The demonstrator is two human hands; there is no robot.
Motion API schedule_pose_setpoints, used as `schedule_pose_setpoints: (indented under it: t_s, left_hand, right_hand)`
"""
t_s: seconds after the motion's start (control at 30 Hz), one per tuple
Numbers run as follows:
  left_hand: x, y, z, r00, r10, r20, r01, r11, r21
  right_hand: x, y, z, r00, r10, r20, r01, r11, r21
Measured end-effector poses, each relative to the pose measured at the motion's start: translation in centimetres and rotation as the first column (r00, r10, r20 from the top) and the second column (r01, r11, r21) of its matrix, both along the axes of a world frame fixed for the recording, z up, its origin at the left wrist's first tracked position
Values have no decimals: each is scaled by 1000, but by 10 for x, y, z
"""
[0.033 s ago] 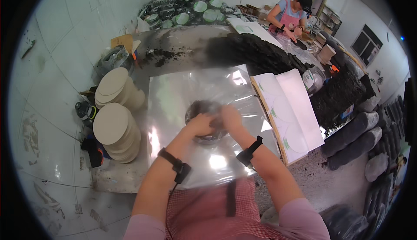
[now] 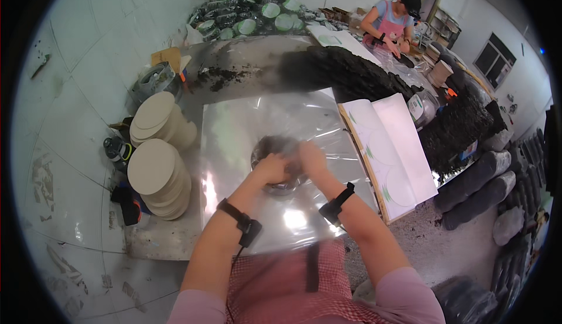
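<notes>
A sheet of clear plastic film [image 2: 234,119] lies spread on the work table. At its middle sits a round, dark clump [image 2: 275,144], with film creases running out to the right from it. My left hand [image 2: 272,169] is curled over the clump's near left part, fingers bent inward and partly blurred. Against its right side my right hand [image 2: 312,159] is closed like a fist, pinching gathered film. The fingertips of both hands are hidden or smeared. Both wrists carry black straps with small boxes.
Stacks of pale round discs [image 2: 153,167] stand at the left. An open pad of white printed sheets [image 2: 404,142] lies to the right. Behind is a heap of dark dried sheets [image 2: 333,69], then many wrapped round packs [image 2: 252,16]. A co-worker [image 2: 389,22] works at far right.
The view has shifted very slightly. My hands stay at the dark clump, with no clear change in their grip.
</notes>
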State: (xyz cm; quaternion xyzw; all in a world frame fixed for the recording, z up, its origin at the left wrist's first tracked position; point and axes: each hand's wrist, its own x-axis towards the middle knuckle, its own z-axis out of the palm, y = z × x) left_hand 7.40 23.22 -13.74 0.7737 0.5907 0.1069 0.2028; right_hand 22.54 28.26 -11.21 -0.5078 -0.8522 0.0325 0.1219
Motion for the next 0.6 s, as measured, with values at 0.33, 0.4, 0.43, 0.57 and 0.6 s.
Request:
schedule_pose_setpoints:
  t_s: [0.33,0.4,0.43,0.57,0.6]
  left_hand:
    - [-6,-7,25,966,-42,-255,-5,983,-181]
    - [8,-2,23,971,-37,-235,-1,987,-161]
    - [18,0,21,973,-60,-223,23,986,-162]
    - [14,-2,21,980,-27,-196,0,991,-135]
    - [16,2,20,984,-34,-177,12,993,-121]
  right_hand:
    - [35,-47,72,861,181,-476,-228,973,-42]
    - [64,-110,59,901,292,-320,-392,863,-318]
    - [77,-127,26,906,378,-188,-422,806,-415]
    - [88,-102,-41,958,252,134,-264,961,82]
    - [88,-93,-14,964,264,42,-265,920,291]
